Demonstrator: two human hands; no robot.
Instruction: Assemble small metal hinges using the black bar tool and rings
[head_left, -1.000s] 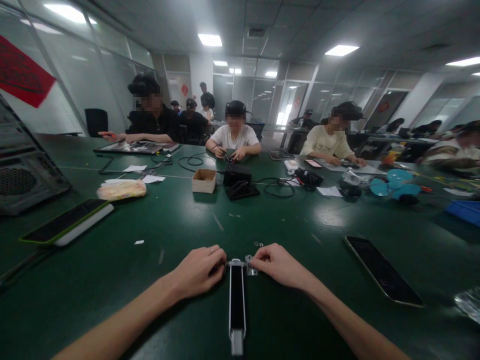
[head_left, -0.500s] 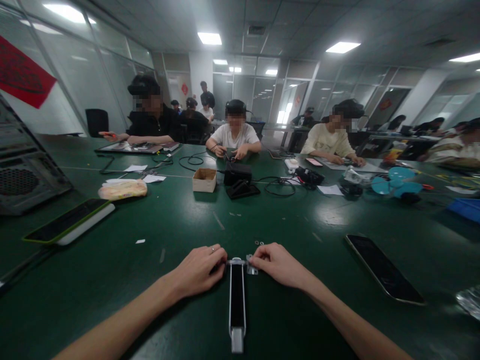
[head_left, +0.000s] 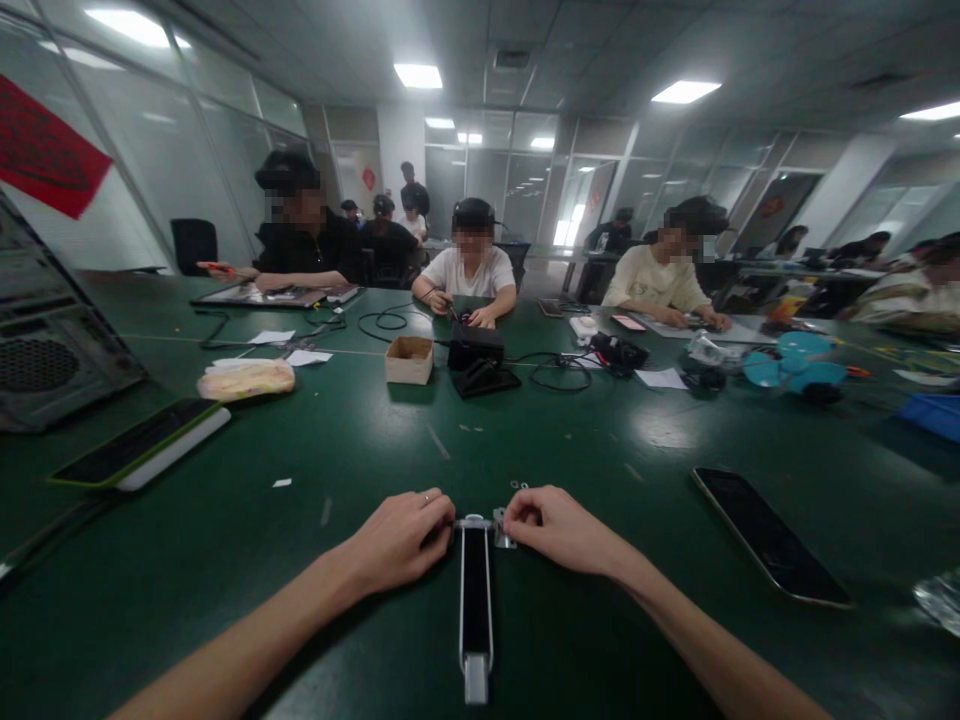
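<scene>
A long, narrow metal frame (head_left: 491,610) with a dark middle lies on the green table, pointing toward me. Its near end carries a silver block, and a short crossbar spans its far end. My left hand (head_left: 405,540), a ring on one finger, is closed with its fingertips at the crossbar's left end. On the other side, my right hand (head_left: 562,530) pinches a small flat metal bracket (head_left: 505,543) with holes, close against the frame's far right side. The fingertips partly hide the bracket. Just beyond the right hand lie two small washers (head_left: 519,485).
A smartphone (head_left: 769,535) lies to the right, and a green-edged device (head_left: 139,440) to the left. Farther off are a small cardboard box (head_left: 409,361), a black box (head_left: 476,348) with cables and a blue fan (head_left: 795,365). Several people sit across the table (head_left: 360,440).
My right fingers have shifted very slightly on the bracket. The left hand and the frame stay practically where they were. Across the table, a person's hand has moved a little lower.
</scene>
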